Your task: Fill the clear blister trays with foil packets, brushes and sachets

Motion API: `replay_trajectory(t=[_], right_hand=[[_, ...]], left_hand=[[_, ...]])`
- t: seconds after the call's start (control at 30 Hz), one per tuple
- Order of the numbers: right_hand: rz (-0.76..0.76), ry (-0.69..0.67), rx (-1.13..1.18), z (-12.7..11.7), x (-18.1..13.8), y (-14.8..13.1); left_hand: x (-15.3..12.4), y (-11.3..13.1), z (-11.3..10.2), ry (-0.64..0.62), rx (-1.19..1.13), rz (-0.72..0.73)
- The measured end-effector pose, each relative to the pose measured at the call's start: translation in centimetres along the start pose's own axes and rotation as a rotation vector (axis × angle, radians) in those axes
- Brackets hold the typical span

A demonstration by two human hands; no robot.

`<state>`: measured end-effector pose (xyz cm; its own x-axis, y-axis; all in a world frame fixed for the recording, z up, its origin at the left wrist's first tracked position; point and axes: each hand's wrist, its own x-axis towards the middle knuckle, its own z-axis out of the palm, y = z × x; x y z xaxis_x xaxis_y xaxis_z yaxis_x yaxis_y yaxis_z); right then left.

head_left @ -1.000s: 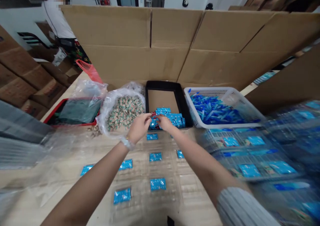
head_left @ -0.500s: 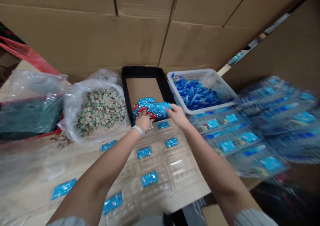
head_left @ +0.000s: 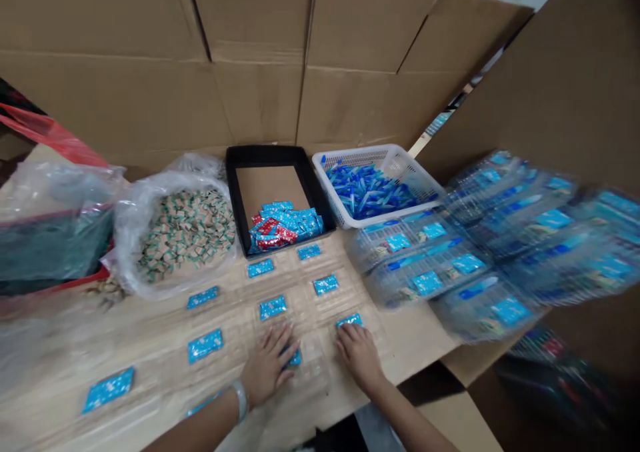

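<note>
My left hand (head_left: 270, 365) spreads flat and open over a blue packet (head_left: 296, 357) on the table (head_left: 410, 332), its fingers covering most of it; whether the palm presses down, I cannot tell. My right hand (head_left: 360, 355) bends its fingertips over the near edge of a second blue packet (head_left: 350, 319), its thumb too hard to make out to say whether I pinch it. My left forearm partly hides a third blue packet (head_left: 201, 404). Clear plastic trays (head_left: 345, 305) beneath the packets barely show. At right, filled clear packs (head_left: 550, 232) blur; a red tray (head_left: 65, 283) is cut off at left.
</note>
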<state>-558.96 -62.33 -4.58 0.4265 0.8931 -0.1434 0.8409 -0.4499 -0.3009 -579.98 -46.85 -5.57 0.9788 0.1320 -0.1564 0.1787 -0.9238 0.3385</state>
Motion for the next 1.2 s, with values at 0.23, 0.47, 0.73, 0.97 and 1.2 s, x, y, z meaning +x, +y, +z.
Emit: replay_trajectory(t=[0.23,0.47,0.73,0.97,1.2], right_hand=[[-0.09,0.271,0.012,-7.3,6.3,3.4],[0.013,0.17,-0.111,-18.3,28.5,8.9],[0.086,-0.048,-0.179,-11.2,43.1,9.8],[0.239,-0.026,-0.124,-10.5,45.8,12.5],[0.232,0.12,0.316,-17.4,46.4,14.5]], left_hand=[[1.5,-0.1,-3.5,0.16,0.07,-0.05],[10.8,-2.1,-13.2,0.46,0.09,-0.157],[18.9,-3.9,-15.1,0.535,0.071,-0.061],[20.5,-6.0,-13.4,0.541,-0.06,-0.088],[22.4,-6.3,-17.0,0.507,-0.441,-0.205]])
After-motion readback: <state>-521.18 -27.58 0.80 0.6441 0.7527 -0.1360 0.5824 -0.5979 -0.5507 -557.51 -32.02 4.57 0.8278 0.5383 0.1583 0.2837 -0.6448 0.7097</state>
